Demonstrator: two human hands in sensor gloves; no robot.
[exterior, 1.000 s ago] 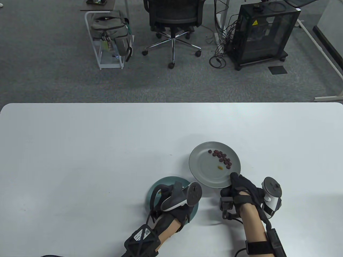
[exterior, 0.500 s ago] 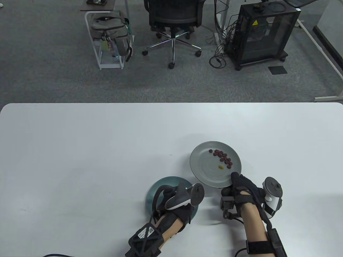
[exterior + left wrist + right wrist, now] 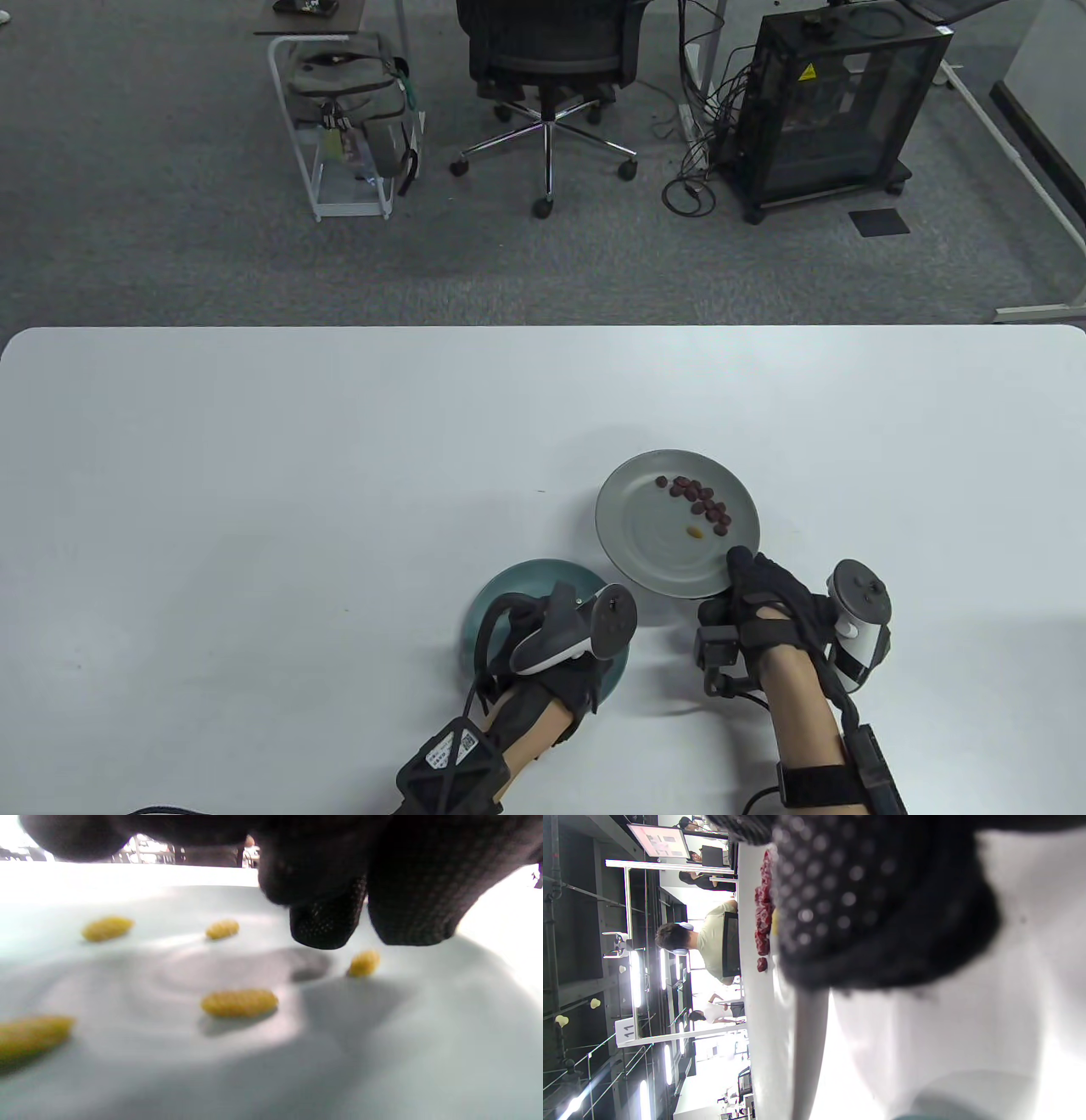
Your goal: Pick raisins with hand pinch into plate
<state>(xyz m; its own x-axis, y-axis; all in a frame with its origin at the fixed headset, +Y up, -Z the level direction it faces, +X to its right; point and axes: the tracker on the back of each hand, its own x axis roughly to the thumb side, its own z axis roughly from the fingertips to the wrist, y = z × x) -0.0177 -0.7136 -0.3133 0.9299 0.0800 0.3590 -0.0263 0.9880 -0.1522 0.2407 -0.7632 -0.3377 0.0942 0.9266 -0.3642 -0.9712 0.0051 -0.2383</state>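
On the white table (image 3: pixel 254 475), the left hand (image 3: pixel 543 671) hangs over the teal plate (image 3: pixel 509 586), its tracker (image 3: pixel 585 628) hiding the fingers from above. In the left wrist view two gloved fingertips (image 3: pixel 328 927) sit just above the plate's floor, close together with nothing visibly between them; whether they are fully closed I cannot tell. Five yellow raisins lie scattered there: one near the middle (image 3: pixel 239 1002), one just beside the fingertips (image 3: pixel 364 963), the others toward the left.

To the right, the grey plate (image 3: pixel 636 543) sits lifted and tilted, its near rim clamped by the right hand (image 3: pixel 764 594), thumb (image 3: pixel 740 564) on top of the rim. On it a cluster of dark red raisins (image 3: pixel 700 503) runs along the right side, and a single yellow raisin (image 3: pixel 695 532) lies just below them. The right wrist view, turned sideways, is mostly blocked by the glove (image 3: pixel 874 899), with the red raisins (image 3: pixel 762 921) probably edge-on beyond it.
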